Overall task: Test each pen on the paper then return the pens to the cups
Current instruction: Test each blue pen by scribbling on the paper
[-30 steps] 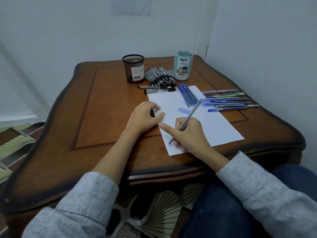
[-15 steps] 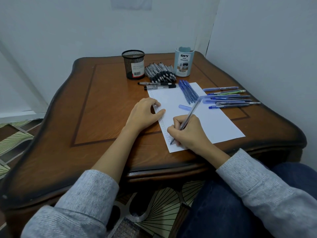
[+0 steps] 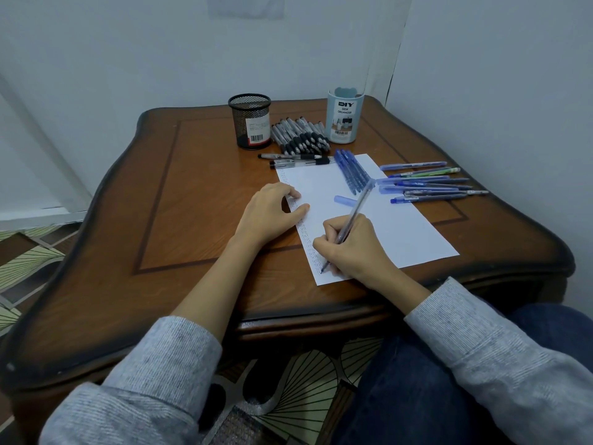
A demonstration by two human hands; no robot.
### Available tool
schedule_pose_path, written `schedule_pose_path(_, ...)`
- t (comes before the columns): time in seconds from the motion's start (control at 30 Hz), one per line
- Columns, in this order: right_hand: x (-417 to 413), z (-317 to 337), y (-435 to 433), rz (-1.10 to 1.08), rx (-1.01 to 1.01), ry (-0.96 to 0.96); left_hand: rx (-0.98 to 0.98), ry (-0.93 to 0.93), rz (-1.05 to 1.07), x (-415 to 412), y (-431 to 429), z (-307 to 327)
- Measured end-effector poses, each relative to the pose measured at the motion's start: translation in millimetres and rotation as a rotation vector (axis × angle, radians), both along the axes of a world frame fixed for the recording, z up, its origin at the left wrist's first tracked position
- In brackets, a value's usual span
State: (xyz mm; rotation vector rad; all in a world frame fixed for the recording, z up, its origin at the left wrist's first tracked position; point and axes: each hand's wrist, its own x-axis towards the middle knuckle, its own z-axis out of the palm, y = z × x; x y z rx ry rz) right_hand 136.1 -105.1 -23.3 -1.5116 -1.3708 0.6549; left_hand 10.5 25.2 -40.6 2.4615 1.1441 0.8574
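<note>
The right hand (image 3: 356, 248) pinches a thin translucent blue plastic pen (image 3: 358, 207), with the tip on the near left corner of the smooth white paper sheet (image 3: 407, 229). The left hand (image 3: 269, 213) rests on the sheet's left edge with loosely bent fingers and holds nothing. So close to the edge, the tip may slip onto the glossy wooden table (image 3: 192, 203). The rounded loose blue cap (image 3: 345, 200) could roll away. The black mesh metal cup (image 3: 249, 120) and the pale blue cylindrical cup (image 3: 345, 117) seem empty, but I cannot see inside.
</note>
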Motion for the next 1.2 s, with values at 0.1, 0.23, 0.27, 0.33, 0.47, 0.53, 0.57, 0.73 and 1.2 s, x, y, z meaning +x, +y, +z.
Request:
schedule_pose_path(0.1,1.3,0.2,-0.3,-0.038,0.035,0.014,-0.001,-0.001,-0.002,0.2,-0.3,-0.2)
schedule_pose_path(0.23,0.5,1.2,-0.3,-0.005,0.019,0.011,0.003,-0.004,-0.001,0.3,0.0,0.1)
schedule_pose_path(0.27,0.8,1.0,-0.3,0.000,0.013,0.015,0.002,-0.003,-0.001,0.2,0.2,0.2)
schedule_pose_path(0.33,1.6,1.1,-0.1,0.003,0.007,0.018,0.006,-0.001,0.000,0.2,-0.1,0.1)
schedule_pose_path(0.47,2.2,0.5,0.5,-0.013,0.032,0.025,0.003,0.000,0.000,0.4,-0.3,-0.1)
schedule_pose_path(0.53,2.1,-0.8,1.4,-0.003,0.031,0.025,0.005,0.000,0.000,0.2,-0.2,0.3)
schedule_pose_path(0.57,2.4,-1.1,1.7,0.006,0.021,0.024,0.003,0.001,0.000,0.2,-0.2,0.4)
schedule_pose_path(0.73,3.0,-2.8,2.4,-0.013,0.047,0.022,0.005,-0.001,0.004,0.7,-0.8,0.9)
schedule_pose_path(1.2,37.4,22.0,10.5,-0.044,-0.174,0.948,0.056,0.077,-0.011,1.1,-1.8,2.0)
